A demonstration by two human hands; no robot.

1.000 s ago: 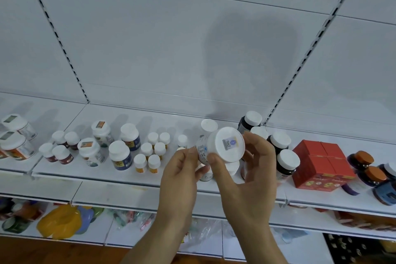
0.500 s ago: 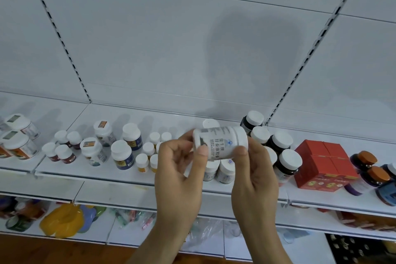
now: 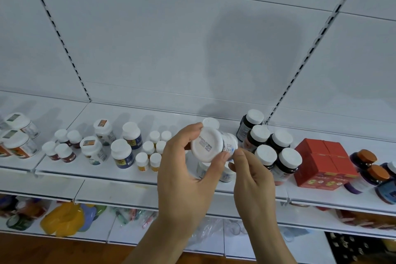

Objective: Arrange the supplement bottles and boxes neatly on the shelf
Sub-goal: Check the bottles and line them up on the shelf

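A white shelf (image 3: 132, 174) runs across a white panelled back wall (image 3: 150, 38), with a second shelf level below it. In front of the shelf's middle, the left hand (image 3: 182, 169) grips a white bottle (image 3: 211, 146) lying on its side, flat round end with printed text turned toward the camera; thumb and fingers curl round its rim. The right hand (image 3: 252, 176) pinches the bottle's far end from the right, fingertips pressed against the label. The bottle hangs in the air above the shelf's front edge, touching nothing but the hands.

Directly behind it stand more white bottles, mostly hidden by the hands, one lid (image 3: 211, 123) showing above the fingers. Just right is a tight cluster of dark bottles (image 3: 267, 146) with white lids, then a red box (image 3: 323, 165), then orange-lidded jars (image 3: 370, 169) near the right edge. Left of the hands stand small white-lidded bottles (image 3: 152, 152), blue-labelled bottles (image 3: 126, 148) and larger jars (image 3: 19, 137) further out.

Bare shelf surface lies along the back, behind the small bottles, and in a strip along the front lip. Both forearms rise from the lower edge, wrists bent slightly inward toward each other.
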